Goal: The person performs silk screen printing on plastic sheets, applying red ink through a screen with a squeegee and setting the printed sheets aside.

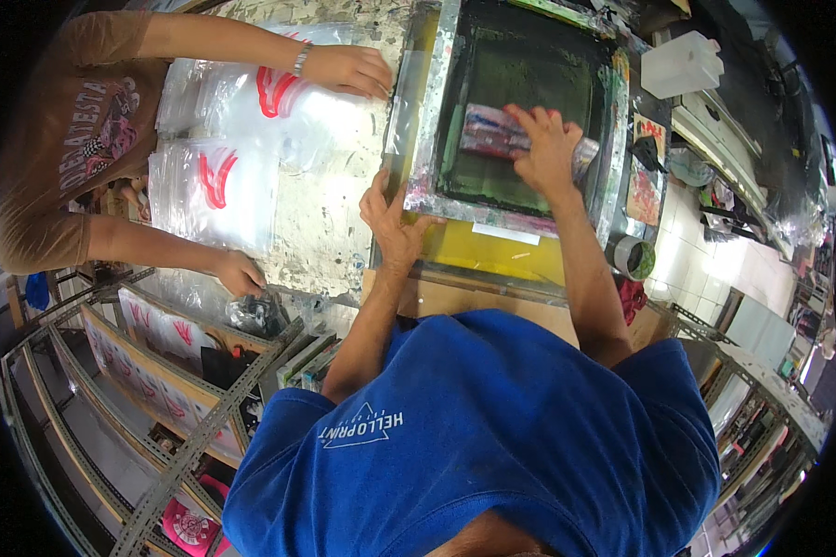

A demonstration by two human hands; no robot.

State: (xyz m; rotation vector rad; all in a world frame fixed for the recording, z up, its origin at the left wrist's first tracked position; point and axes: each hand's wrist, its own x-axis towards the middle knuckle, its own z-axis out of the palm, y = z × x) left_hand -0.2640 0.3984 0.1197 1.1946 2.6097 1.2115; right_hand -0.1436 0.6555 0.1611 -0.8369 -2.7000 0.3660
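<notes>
My right hand [550, 156] is closed on a squeegee [494, 132], its ink-smeared body lying across the dark mesh of a screen-printing frame [424, 139]. Motion blurs the squeegee slightly. At the frame's near left corner rests my left hand [395, 226], thumb and fingers spread around the corner. Whether it grips the frame cannot be made out. Beneath the frame lies a yellow board [502, 252], and a clear plastic sheet [407, 107] sticks out along the frame's left side.
A co-worker's hand [348, 71] lies left of the frame, the other hand [240, 274] at the table's near edge. Clear plastic bags with red prints [215, 176] cover the left. An ink can [630, 257] and white container [681, 65] stand right; a drying rack [172, 399] is lower left.
</notes>
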